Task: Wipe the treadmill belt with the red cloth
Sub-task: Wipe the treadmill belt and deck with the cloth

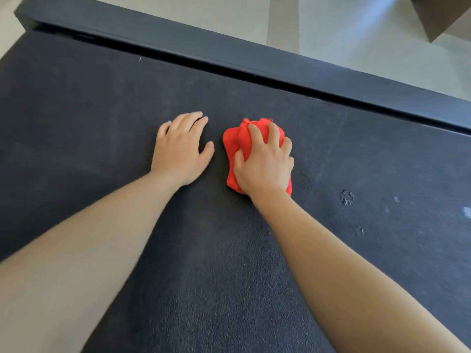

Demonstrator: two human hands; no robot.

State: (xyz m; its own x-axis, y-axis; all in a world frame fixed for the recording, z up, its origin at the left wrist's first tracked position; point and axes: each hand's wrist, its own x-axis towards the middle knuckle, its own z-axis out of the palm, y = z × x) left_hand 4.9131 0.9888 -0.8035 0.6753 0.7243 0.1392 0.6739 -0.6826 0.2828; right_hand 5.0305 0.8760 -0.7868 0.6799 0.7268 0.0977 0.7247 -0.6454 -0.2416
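Observation:
The dark textured treadmill belt (107, 103) fills most of the view. A bunched red cloth (233, 142) lies on it near the middle. My right hand (265, 164) sits on top of the cloth with its fingers curled into the fabric, gripping it against the belt. My left hand (181, 149) rests flat on the belt just left of the cloth, fingers straight and slightly spread, holding nothing. A narrow strip of belt separates the two hands.
A dark side rail (229, 50) runs diagonally along the belt's far edge. Pale floor tiles (331, 34) lie beyond it, and a brown box corner (438, 16) shows at the top right. Pale dust marks (346, 197) dot the belt to the right.

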